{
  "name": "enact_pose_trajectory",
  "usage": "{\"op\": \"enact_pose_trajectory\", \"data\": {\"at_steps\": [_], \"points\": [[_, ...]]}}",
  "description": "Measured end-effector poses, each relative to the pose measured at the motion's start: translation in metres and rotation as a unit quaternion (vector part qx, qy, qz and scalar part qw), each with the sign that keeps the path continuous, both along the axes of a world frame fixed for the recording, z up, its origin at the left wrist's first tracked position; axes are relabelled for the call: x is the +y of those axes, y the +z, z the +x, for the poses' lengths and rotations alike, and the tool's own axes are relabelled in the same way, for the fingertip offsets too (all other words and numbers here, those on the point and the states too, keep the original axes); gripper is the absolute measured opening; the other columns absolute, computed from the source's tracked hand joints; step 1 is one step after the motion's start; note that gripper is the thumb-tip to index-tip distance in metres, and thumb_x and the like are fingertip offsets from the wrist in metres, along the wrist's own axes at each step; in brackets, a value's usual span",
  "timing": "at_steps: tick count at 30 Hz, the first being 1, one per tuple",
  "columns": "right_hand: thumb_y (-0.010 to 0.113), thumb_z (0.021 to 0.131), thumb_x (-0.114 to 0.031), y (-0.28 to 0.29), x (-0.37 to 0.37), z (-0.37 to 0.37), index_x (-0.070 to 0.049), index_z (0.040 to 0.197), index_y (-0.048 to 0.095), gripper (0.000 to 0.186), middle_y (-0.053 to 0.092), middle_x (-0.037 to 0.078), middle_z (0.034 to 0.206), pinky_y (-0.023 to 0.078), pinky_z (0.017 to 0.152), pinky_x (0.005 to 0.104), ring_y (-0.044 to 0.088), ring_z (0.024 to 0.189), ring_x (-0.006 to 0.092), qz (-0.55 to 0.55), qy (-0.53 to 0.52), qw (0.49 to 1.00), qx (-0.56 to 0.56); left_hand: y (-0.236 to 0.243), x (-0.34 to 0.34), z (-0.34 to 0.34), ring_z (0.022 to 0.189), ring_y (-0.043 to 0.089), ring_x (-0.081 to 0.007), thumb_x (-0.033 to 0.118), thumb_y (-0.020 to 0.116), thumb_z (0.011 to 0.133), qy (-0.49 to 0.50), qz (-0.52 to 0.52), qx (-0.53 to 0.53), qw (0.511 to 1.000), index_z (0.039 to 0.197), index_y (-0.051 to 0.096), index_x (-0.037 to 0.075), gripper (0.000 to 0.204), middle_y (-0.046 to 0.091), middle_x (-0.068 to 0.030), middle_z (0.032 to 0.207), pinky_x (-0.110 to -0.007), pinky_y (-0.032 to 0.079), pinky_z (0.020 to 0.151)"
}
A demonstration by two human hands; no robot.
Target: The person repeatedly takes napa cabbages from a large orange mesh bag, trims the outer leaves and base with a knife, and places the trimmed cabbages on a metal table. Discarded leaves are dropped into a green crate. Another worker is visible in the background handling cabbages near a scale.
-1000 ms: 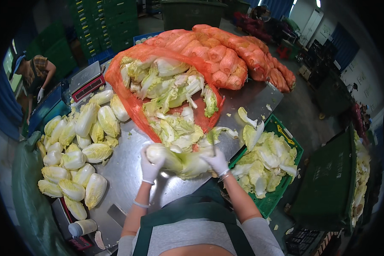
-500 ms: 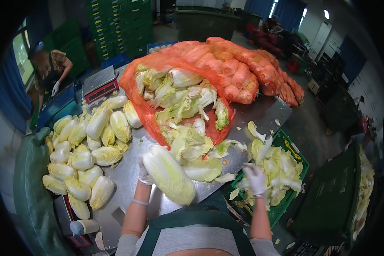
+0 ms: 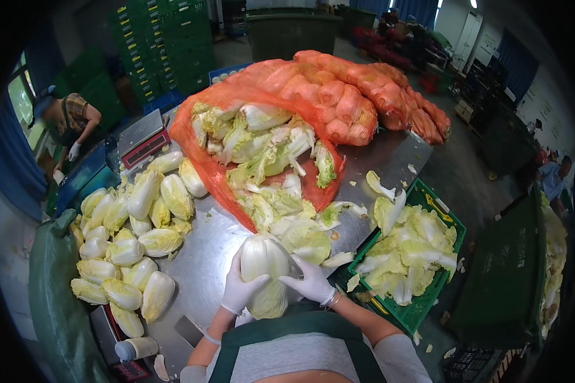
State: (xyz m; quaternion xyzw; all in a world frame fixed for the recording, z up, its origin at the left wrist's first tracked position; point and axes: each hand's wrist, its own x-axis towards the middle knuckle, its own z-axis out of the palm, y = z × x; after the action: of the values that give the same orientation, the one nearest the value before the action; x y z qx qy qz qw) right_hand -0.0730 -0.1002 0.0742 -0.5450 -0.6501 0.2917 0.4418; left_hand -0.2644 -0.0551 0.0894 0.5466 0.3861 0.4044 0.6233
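A large pale napa cabbage [image 3: 266, 271] stands close to my body at the near side of the metal table [image 3: 204, 271]. My left hand [image 3: 241, 285], in a white glove, is wrapped round its left side. On the cabbage's right side rests my gloved right hand [image 3: 310, 281], thumb and fingers curved against it. Just beyond lie loose outer leaves [image 3: 303, 239], spilling from the mouth of an orange mesh sack [image 3: 188, 169] that holds more cabbages and leaves. A pile of trimmed napa cabbages [image 3: 122, 246] covers the table's left side.
A green crate [image 3: 421, 313] of stripped leaves sits at the right. Full mesh sacks [image 3: 345, 108] lie at the back. A scale [image 3: 144, 137] stands back left, near a co-worker [image 3: 76, 121]. A lidded bottle [image 3: 137, 348] lies front left. A big green bin [image 3: 492, 287] stands far right.
My right hand has come from over the leaf crate to the cabbage, so both hands now hold it. The cabbage has turned more upright and sits nearer my body's middle.
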Motion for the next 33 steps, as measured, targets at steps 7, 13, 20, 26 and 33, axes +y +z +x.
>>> {"op": "enact_pose_trajectory", "data": {"at_steps": [7, 13, 20, 26, 33], "points": [[0.060, 0.080, -0.019, -0.029, -0.007, -0.004, 0.001, 0.091, 0.059, 0.024, 0.060, 0.015, 0.073, 0.047, 0.066, 0.0374, 0.059, 0.068, 0.0315, 0.030, -0.026, 0.988, -0.149, 0.010, -0.006, 0.005, 0.117, 0.046, -0.0217, 0.008, 0.077, 0.063, 0.026, 0.079, -0.003, 0.997, 0.138, 0.025, 0.002, 0.091, 0.043, -0.0125, 0.130, -0.033, 0.038, 0.098], [0.056, 0.074, -0.014, -0.014, -0.002, -0.011, 0.005, 0.102, 0.055, 0.034, 0.057, 0.022, 0.099, 0.043, 0.085, 0.0438, 0.054, 0.092, 0.0377, 0.149, -0.078, 0.969, -0.181, 0.006, 0.002, -0.003, 0.118, 0.045, -0.0214, 0.010, 0.078, 0.061, -0.001, -0.023, -0.100, 0.995, 0.137, 0.028, 0.002, 0.092, 0.044, -0.0108, 0.130, -0.033, 0.036, 0.100], [0.060, 0.081, -0.021, -0.030, 0.040, 0.076, 0.001, 0.119, 0.049, 0.045, 0.057, 0.022, 0.104, 0.043, 0.086, 0.0424, 0.054, 0.095, 0.0373, 0.074, -0.251, 0.946, -0.190, -0.005, 0.000, -0.038, 0.121, 0.041, -0.0208, 0.019, 0.086, 0.051, -0.073, -0.040, -0.123, 0.989, 0.137, 0.030, 0.001, 0.104, 0.042, -0.0103, 0.133, -0.034, 0.032, 0.102], [0.076, 0.068, -0.024, 0.040, 0.012, 0.029, -0.007, 0.111, 0.060, 0.048, 0.062, 0.009, 0.106, 0.046, 0.079, 0.0281, 0.060, 0.087, 0.0184, 0.004, 0.097, 0.991, 0.091, -0.011, 0.002, -0.049, 0.125, 0.037, -0.0200, 0.014, 0.086, 0.052, -0.137, 0.028, -0.034, 0.990, 0.136, 0.030, -0.002, 0.103, 0.039, -0.0127, 0.136, -0.033, 0.028, 0.105], [0.079, 0.064, -0.029, 0.059, 0.003, 0.011, -0.004, 0.103, 0.061, 0.050, 0.061, 0.011, 0.101, 0.046, 0.078, 0.0291, 0.060, 0.090, 0.0206, 0.002, 0.087, 0.991, 0.105, 0.007, 0.001, -0.044, 0.124, 0.038, -0.0198, 0.016, 0.085, 0.056, -0.139, 0.064, 0.036, 0.988, 0.136, 0.030, -0.002, 0.099, 0.040, -0.0132, 0.135, -0.032, 0.027, 0.104]]}}
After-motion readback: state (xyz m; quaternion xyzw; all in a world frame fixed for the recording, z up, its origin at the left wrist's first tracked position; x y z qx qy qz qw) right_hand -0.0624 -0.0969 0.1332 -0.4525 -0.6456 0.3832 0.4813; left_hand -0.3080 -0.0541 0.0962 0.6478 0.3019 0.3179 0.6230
